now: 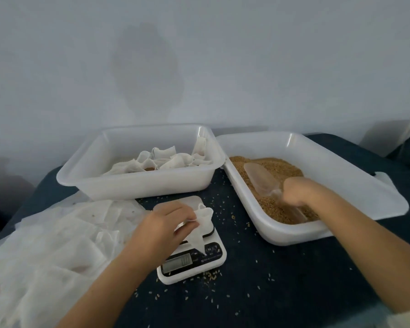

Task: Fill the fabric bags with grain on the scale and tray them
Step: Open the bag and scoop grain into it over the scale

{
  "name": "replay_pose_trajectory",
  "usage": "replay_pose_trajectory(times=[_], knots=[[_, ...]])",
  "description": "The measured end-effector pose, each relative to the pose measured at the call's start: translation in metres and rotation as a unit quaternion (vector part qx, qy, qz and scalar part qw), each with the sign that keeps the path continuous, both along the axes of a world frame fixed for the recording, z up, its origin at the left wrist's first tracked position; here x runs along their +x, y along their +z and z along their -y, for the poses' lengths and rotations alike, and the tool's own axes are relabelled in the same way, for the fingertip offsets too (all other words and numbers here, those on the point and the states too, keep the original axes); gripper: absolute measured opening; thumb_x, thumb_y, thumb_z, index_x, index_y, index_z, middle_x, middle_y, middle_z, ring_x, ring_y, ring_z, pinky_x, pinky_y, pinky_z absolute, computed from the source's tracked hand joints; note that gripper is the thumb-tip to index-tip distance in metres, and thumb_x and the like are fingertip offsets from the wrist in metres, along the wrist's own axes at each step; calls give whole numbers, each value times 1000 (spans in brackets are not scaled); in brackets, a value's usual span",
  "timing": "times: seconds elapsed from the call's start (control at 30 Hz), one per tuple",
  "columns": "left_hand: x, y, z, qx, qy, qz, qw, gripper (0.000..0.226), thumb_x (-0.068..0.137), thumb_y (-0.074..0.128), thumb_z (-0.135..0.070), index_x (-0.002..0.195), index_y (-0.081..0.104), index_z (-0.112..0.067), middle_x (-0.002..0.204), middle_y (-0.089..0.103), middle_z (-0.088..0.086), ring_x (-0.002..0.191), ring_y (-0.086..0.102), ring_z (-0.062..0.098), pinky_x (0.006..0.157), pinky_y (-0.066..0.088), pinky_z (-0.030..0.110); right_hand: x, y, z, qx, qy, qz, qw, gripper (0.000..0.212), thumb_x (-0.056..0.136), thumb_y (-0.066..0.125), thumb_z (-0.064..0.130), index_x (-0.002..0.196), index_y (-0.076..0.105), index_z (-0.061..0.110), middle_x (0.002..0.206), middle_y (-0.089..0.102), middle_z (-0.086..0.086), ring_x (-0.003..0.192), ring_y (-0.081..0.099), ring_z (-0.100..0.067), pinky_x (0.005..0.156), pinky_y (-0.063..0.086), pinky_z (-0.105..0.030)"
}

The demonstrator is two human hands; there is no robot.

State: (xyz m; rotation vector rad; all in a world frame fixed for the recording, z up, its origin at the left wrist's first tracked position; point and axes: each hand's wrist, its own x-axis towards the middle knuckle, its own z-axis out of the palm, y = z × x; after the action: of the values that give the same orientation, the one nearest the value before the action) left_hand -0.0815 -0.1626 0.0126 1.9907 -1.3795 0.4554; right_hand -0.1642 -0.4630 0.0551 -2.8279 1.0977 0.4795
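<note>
A plain pale grey-white wall (pixel 199 55) fills the upper half of the view, with a faint darker patch (pixel 149 67) near its middle. Below it stands a bench (pixel 282 280) covered in dark blue cloth, under soft, even light.

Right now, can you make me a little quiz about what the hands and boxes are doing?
1. True or false: the left hand holds a fabric bag over the scale.
2. What does the right hand hold? A) a clear scoop B) a spoon C) nothing
3. Fill in: the filled bags lie in the ___ tray.

Key
1. True. The fingers pinch the bag above the scale's platform.
2. A. It grips the clear scoop, which lies on the grain in the right tray.
3. Left. The pile of flat empty bags lies on the table beside the scale.
</note>
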Motion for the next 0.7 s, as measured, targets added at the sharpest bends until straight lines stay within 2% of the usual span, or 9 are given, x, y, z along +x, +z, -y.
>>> replay_pose_trajectory(times=[0.1, 0.13, 0.2, 0.23, 0.37, 0.47, 0.5, 0.63, 0.7], knots=[[-1, -4, 1, 2, -5, -9, 1000, 7, 80, 70, -16, 77, 65, -13, 79, 61, -8, 70, 52, 2, 65, 41, 13, 3, 0, 5, 12, -3, 46, 999, 53, 98, 42, 46, 125, 56, 2, 116, 62, -14, 99, 61, -26, 89, 49, -35], [-1, -5, 0, 0, -3, -12, 1000, 6, 80, 70, -15, 77, 66, -12, 79, 61, -7, 71, 51, 1, 65, 41, 12, 5, 4, 7, 6, 2, 63, 998, 50, 99, 42, 44, 119, 60, 2, 113, 64, -14, 96, 61, -25, 84, 50, -34], [1, -8, -3, -4, 10, -17, 1000, 5, 79, 71, -14, 79, 67, -11, 82, 63, -7, 73, 51, -1, 68, 41, 10, 8, 14, 12, -14, 18, 84, 996, 37, 98, 47, 36, 88, 63, 4, 86, 66, -8, 73, 61, -20, 70, 50, -31], [2, -9, -4, -7, 17, -18, 1000, 4, 79, 72, -12, 80, 68, -11, 84, 64, -6, 76, 52, -2, 69, 41, 9, 11, 19, 13, -22, 21, 83, 996, 35, 97, 48, 32, 82, 62, 5, 78, 63, -5, 67, 60, -19, 67, 50, -30], [6, -5, -3, -17, 32, -5, 999, 8, 80, 65, -12, 86, 70, -9, 88, 66, -4, 82, 51, -3, 75, 43, 8, 27, 25, 5, -32, 44, 62, 997, 38, 98, 46, 37, 103, 62, 3, 84, 58, -5, 83, 60, -22, 78, 50, -32], [8, -2, 1, -21, 34, -6, 999, 9, 82, 66, -10, 89, 70, -9, 92, 65, -4, 84, 50, -3, 76, 43, 10, 43, 18, -6, -26, 55, 55, 997, 36, 100, 40, 36, 95, 64, 10, 74, 48, -3, 84, 56, -21, 84, 49, -35], [8, -1, 1, -21, 33, -8, 999, 9, 82, 65, -10, 90, 69, -9, 92, 65, -4, 84, 49, -4, 76, 42, 8, 47, 14, -9, -21, 52, 58, 997, 33, 100, 39, 33, 92, 64, 12, 73, 47, -3, 82, 55, -20, 84, 48, -34], [7, -1, 2, -28, 29, -26, 999, 7, 80, 69, -5, 85, 68, -9, 91, 63, -4, 78, 50, -4, 70, 41, 6, 52, -2, -2, -2, 27, 113, 993, 33, 99, 42, 24, 105, 64, 0, 76, 55, -4, 67, 57, -17, 62, 46, -27], [8, -1, 0, -34, 41, -45, 998, 11, 77, 72, -2, 82, 66, -10, 88, 61, -7, 75, 51, -3, 68, 40, 4, 49, -2, 6, 9, 28, 125, 992, 35, 100, 43, 29, 111, 63, 1, 83, 57, -5, 73, 60, -19, 65, 48, -29]])
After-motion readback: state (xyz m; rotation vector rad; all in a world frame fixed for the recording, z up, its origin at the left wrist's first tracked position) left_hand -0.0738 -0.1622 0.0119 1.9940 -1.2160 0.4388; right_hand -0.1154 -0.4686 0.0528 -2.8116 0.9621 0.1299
